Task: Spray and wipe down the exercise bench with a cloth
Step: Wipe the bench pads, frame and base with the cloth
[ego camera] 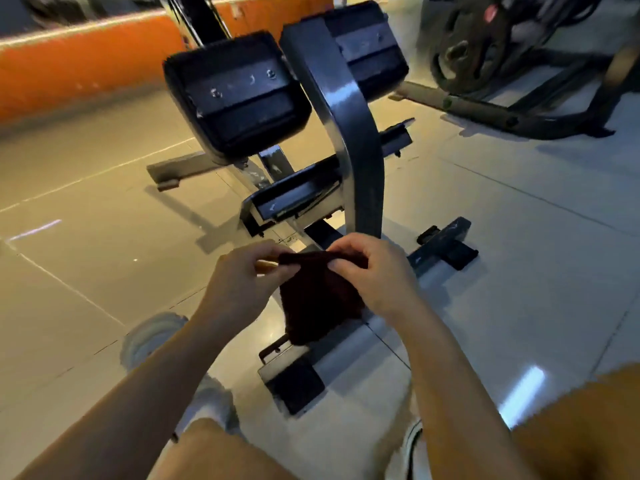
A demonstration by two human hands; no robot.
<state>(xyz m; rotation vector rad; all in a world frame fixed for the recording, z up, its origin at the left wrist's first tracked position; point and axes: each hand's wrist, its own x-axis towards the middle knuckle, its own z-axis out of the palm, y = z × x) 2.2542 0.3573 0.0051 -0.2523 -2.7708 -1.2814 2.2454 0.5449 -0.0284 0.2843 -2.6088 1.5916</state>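
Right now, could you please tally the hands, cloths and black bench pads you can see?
Hands: 2, left hand and right hand, both pinching the cloth
Cloths: 1, dark cloth
Black bench pads: 2, left pad, right pad
Total: 5

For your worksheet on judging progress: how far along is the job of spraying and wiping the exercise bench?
Done: nothing shows; no wet patch is visible on the black padded bench cushion. In hand: the left hand and right hand pinch the top edge of a dark maroon cloth, held away from the pads. Left: spraying and wiping; no spray bottle is in view.
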